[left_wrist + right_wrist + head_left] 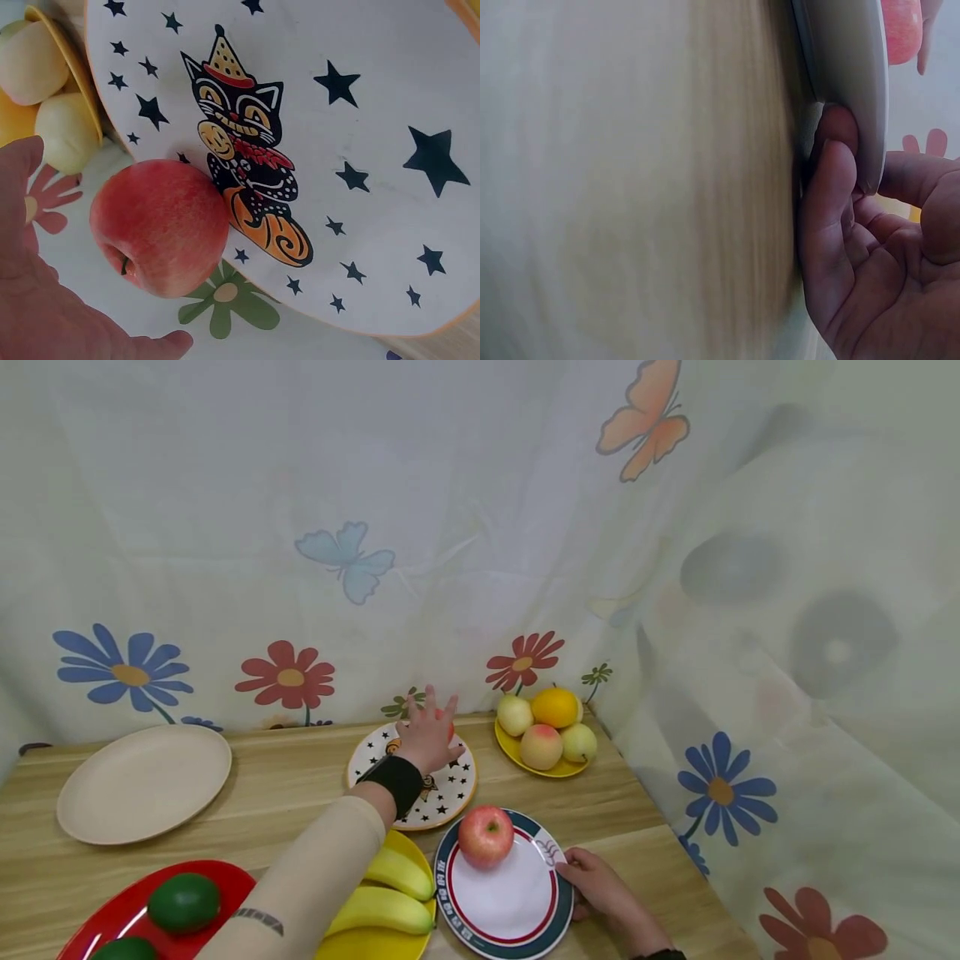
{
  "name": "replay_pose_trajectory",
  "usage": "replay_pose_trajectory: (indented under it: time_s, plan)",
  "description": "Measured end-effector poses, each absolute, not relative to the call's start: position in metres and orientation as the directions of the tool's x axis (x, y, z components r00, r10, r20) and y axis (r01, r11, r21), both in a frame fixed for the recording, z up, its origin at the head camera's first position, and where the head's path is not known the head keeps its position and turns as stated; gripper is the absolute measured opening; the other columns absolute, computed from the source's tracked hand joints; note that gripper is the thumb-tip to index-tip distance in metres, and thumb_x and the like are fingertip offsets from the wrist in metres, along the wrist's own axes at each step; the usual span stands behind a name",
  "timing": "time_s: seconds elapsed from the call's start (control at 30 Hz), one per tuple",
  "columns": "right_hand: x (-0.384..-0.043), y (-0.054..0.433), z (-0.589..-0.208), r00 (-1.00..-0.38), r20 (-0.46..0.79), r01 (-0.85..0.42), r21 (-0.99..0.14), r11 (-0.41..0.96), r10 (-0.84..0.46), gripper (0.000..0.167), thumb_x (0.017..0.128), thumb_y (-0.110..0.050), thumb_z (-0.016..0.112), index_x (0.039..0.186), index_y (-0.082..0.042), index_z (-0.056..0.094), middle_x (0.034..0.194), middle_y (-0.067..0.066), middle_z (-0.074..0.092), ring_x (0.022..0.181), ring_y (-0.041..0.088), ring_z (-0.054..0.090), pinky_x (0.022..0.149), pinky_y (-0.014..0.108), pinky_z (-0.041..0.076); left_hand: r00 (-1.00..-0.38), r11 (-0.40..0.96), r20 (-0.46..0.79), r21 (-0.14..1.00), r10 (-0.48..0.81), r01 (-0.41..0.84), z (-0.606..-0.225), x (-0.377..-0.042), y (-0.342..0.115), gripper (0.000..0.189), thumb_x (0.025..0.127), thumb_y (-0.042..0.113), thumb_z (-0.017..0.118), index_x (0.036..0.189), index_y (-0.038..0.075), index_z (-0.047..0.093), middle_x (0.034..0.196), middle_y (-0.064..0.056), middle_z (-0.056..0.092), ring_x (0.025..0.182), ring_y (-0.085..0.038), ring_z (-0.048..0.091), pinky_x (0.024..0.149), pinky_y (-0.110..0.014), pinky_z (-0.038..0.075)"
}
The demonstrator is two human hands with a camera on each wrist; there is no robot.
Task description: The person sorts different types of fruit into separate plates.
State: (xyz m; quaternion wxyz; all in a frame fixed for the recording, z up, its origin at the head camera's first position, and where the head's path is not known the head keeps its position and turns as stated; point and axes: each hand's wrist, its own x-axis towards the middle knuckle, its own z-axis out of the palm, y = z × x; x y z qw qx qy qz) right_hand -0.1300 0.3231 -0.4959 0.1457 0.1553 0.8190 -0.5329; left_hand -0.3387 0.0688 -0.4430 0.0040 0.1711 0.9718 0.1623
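With its fingers spread wide, my left hand [429, 742] is over the far side of a white star-patterned plate [452, 789]. Close by that hand is a red apple [161, 225], at the plate's edge in the left wrist view and partly hidden by the fingers in the head view. My right hand [603, 889] pinches the right rim of a white plate with a dark green border [517, 902]. Fingers go beneath that rim and the thumb lies on top, as the right wrist view shows. Another red apple [486, 837] sits on this plate, towards its far left.
At the back right, a yellow plate [512, 747] holds several round fruits. Bananas [382, 910] lie on a yellow plate [408, 947] under my left forearm. Dark green fruits [183, 902] are on a red plate [217, 872] at front left. A beige oval plate [146, 785] stands behind it.
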Motion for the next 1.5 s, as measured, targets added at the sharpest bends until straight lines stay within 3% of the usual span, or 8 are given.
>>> replay_pose_trajectory:
  time_s: [0.43,0.67,0.8,0.93,1.1,1.3,1.5]
  plan:
    - [-0.134,0.319,-0.501,-0.920,-0.386,0.378,-0.837,0.396,0.065,0.023,0.097,-0.020,0.051,0.104,0.002,0.053,0.075,0.003,0.057,0.055,0.014,0.056,0.049,0.032,0.054,-0.943,0.896,0.001,0.311,0.332,0.316,-0.447,-0.338,0.062,0.082,0.085,0.043,0.067,0.151,0.031,0.019,0.158,-0.019,-0.003,0.139,-0.053,0.005,0.100,-0.070,0.029]
    - [-0.129,0.318,-0.503,-0.898,-0.429,0.431,-0.803,0.412,0.102,0.021,0.097,-0.020,0.051,0.103,0.000,0.054,0.073,0.004,0.056,0.052,0.014,0.054,0.048,0.028,0.052,-0.931,0.886,-0.041,0.325,0.362,0.330,-0.455,-0.337,0.063,0.084,0.083,0.032,0.072,0.151,0.030,0.022,0.157,-0.020,0.000,0.138,-0.055,0.009,0.096,-0.069,0.036]
    - [-0.128,0.318,-0.502,-0.894,-0.431,0.441,-0.802,0.404,0.121,0.021,0.097,-0.021,0.052,0.102,-0.001,0.054,0.074,0.004,0.056,0.052,0.014,0.054,0.047,0.027,0.051,-0.930,0.883,0.032,0.304,0.365,0.357,-0.464,-0.340,0.064,0.077,0.082,0.020,0.073,0.148,0.028,0.033,0.153,-0.022,0.016,0.133,-0.056,0.021,0.090,-0.064,0.043]
    - [-0.128,0.319,-0.500,-0.908,-0.408,0.412,-0.823,0.391,0.097,0.021,0.097,-0.020,0.051,0.102,0.000,0.053,0.073,0.004,0.056,0.051,0.014,0.054,0.046,0.027,0.051,-0.912,0.880,0.142,0.242,0.385,0.409,-0.472,-0.345,0.064,0.059,0.082,0.013,0.071,0.137,0.021,0.049,0.136,-0.025,0.035,0.121,-0.051,0.038,0.079,-0.054,0.051]
    - [-0.129,0.321,-0.498,-0.907,-0.409,0.415,-0.820,0.394,0.104,0.021,0.097,-0.019,0.051,0.103,0.000,0.054,0.073,0.003,0.057,0.052,0.014,0.055,0.046,0.027,0.051,-0.930,0.897,-0.003,0.266,0.366,0.352,-0.454,-0.337,0.065,0.058,0.079,0.021,0.076,0.132,0.018,0.052,0.137,-0.026,0.033,0.117,-0.048,0.043,0.068,-0.049,0.054]
    - [-0.130,0.324,-0.498,-0.905,-0.410,0.421,-0.817,0.393,0.117,0.021,0.097,-0.019,0.050,0.104,0.001,0.053,0.072,0.003,0.057,0.052,0.013,0.055,0.046,0.027,0.050,-0.919,0.907,-0.097,0.228,0.382,0.353,-0.442,-0.327,0.065,0.059,0.080,0.041,0.073,0.131,0.020,0.053,0.139,-0.026,0.038,0.115,-0.049,0.045,0.083,-0.055,0.050]
    - [-0.129,0.325,-0.498,-0.913,-0.396,0.402,-0.828,0.392,0.101,0.021,0.097,-0.018,0.050,0.102,0.001,0.053,0.070,0.002,0.057,0.051,0.013,0.055,0.045,0.027,0.050,-0.923,0.912,-0.088,0.216,0.375,0.350,-0.439,-0.321,0.064,0.060,0.075,0.032,0.079,0.128,0.018,0.055,0.128,-0.023,0.046,0.106,-0.044,0.050,0.081,-0.052,0.051]
